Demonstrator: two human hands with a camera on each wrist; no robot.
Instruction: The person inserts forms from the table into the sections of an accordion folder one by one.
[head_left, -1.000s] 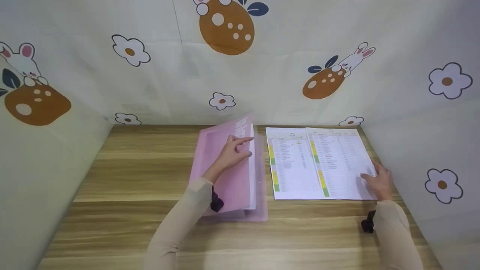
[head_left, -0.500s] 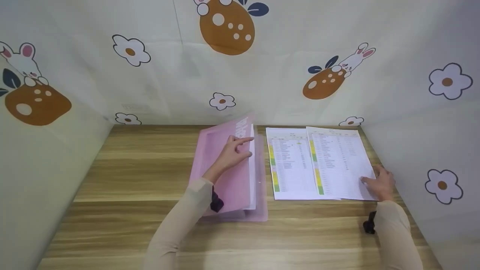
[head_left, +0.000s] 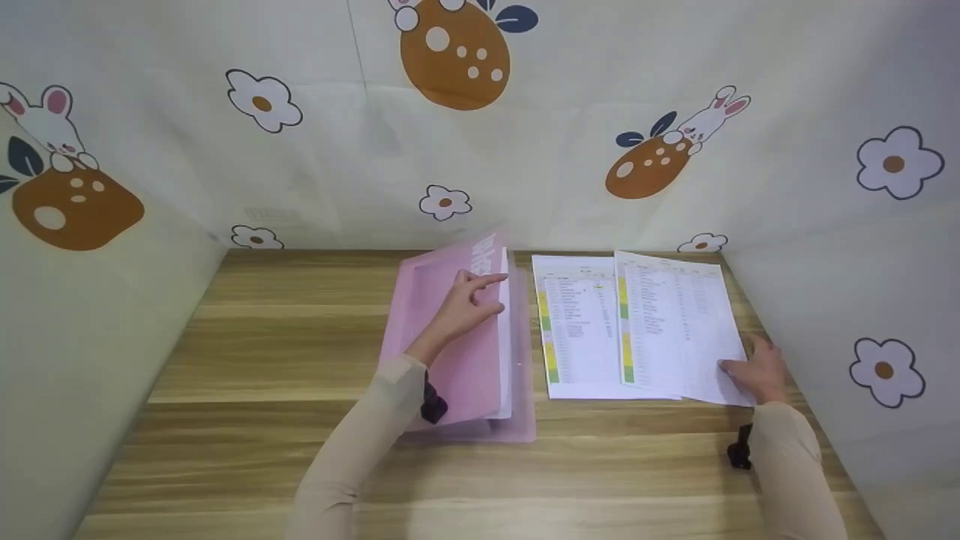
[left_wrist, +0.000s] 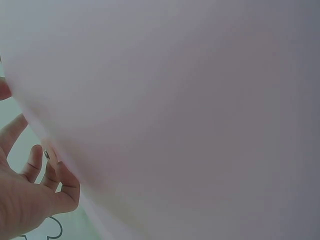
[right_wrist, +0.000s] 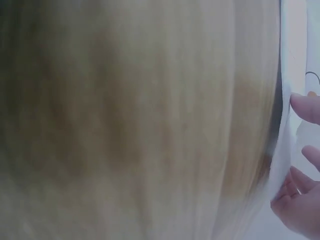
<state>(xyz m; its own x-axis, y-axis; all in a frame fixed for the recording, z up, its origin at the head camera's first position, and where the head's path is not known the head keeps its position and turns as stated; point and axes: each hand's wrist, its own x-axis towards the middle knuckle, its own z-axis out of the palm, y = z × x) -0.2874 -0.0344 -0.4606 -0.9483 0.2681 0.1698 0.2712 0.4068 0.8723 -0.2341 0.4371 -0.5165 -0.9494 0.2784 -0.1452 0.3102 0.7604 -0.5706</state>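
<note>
A pink folder [head_left: 469,375] lies left of the papers, its cover raised at a slant, white sheets [head_left: 505,367] showing inside. My left hand [head_left: 461,306] grips the cover's right edge, thumb and index finger spread above it. In the left wrist view the pale cover [left_wrist: 175,125] fills most of the picture, with curled fingers at its edge. On the right, my right hand [head_left: 761,369] pinches the lower right edge of a printed sheet [head_left: 667,322], thumb on top. That sheet, slightly tilted, overlaps another printed sheet [head_left: 581,352]. Both carry yellow and green strips.
The wooden table [head_left: 285,337] is bounded by pale patterned cloth at the back [head_left: 337,165] and both sides. The right cloth wall [head_left: 862,285] stands close beside my right hand. A black wrist camera [head_left: 433,405] sits on the left sleeve.
The upper printed sheet has turned a little clockwise, its lower left corner shifting left over the sheet below. My right hand moves slightly with it. My left hand and the folder stay put.
</note>
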